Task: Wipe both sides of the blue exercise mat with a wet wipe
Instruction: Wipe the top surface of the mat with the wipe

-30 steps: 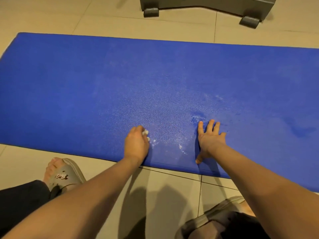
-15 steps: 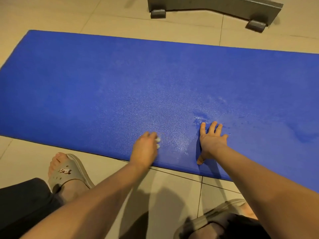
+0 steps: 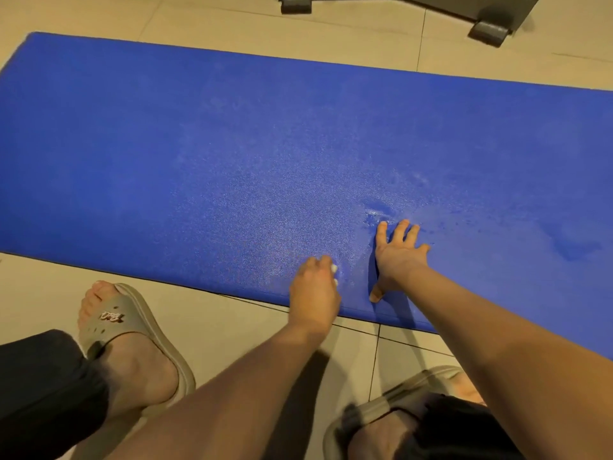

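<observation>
The blue exercise mat [image 3: 232, 154] lies flat across the tiled floor, shiny and damp near its front edge. My left hand [image 3: 315, 290] grips a small white wet wipe [image 3: 334, 269], of which only a bit shows past the knuckles, and presses it on the mat close to the near edge. Just to the right, my right hand [image 3: 396, 257] rests flat on the mat with fingers spread, thumb pointing toward the edge. A dent and small wet marks sit above its fingertips.
My two feet in beige slides [image 3: 132, 340] stand on the beige tiles in front of the mat, one at lower left, one at lower right [image 3: 398, 416]. A grey metal base with feet [image 3: 487, 31] stands beyond the mat's far edge.
My left hand with the wipe has slid rightward along the near edge, closing the gap to the right hand. The right hand has stayed planted.
</observation>
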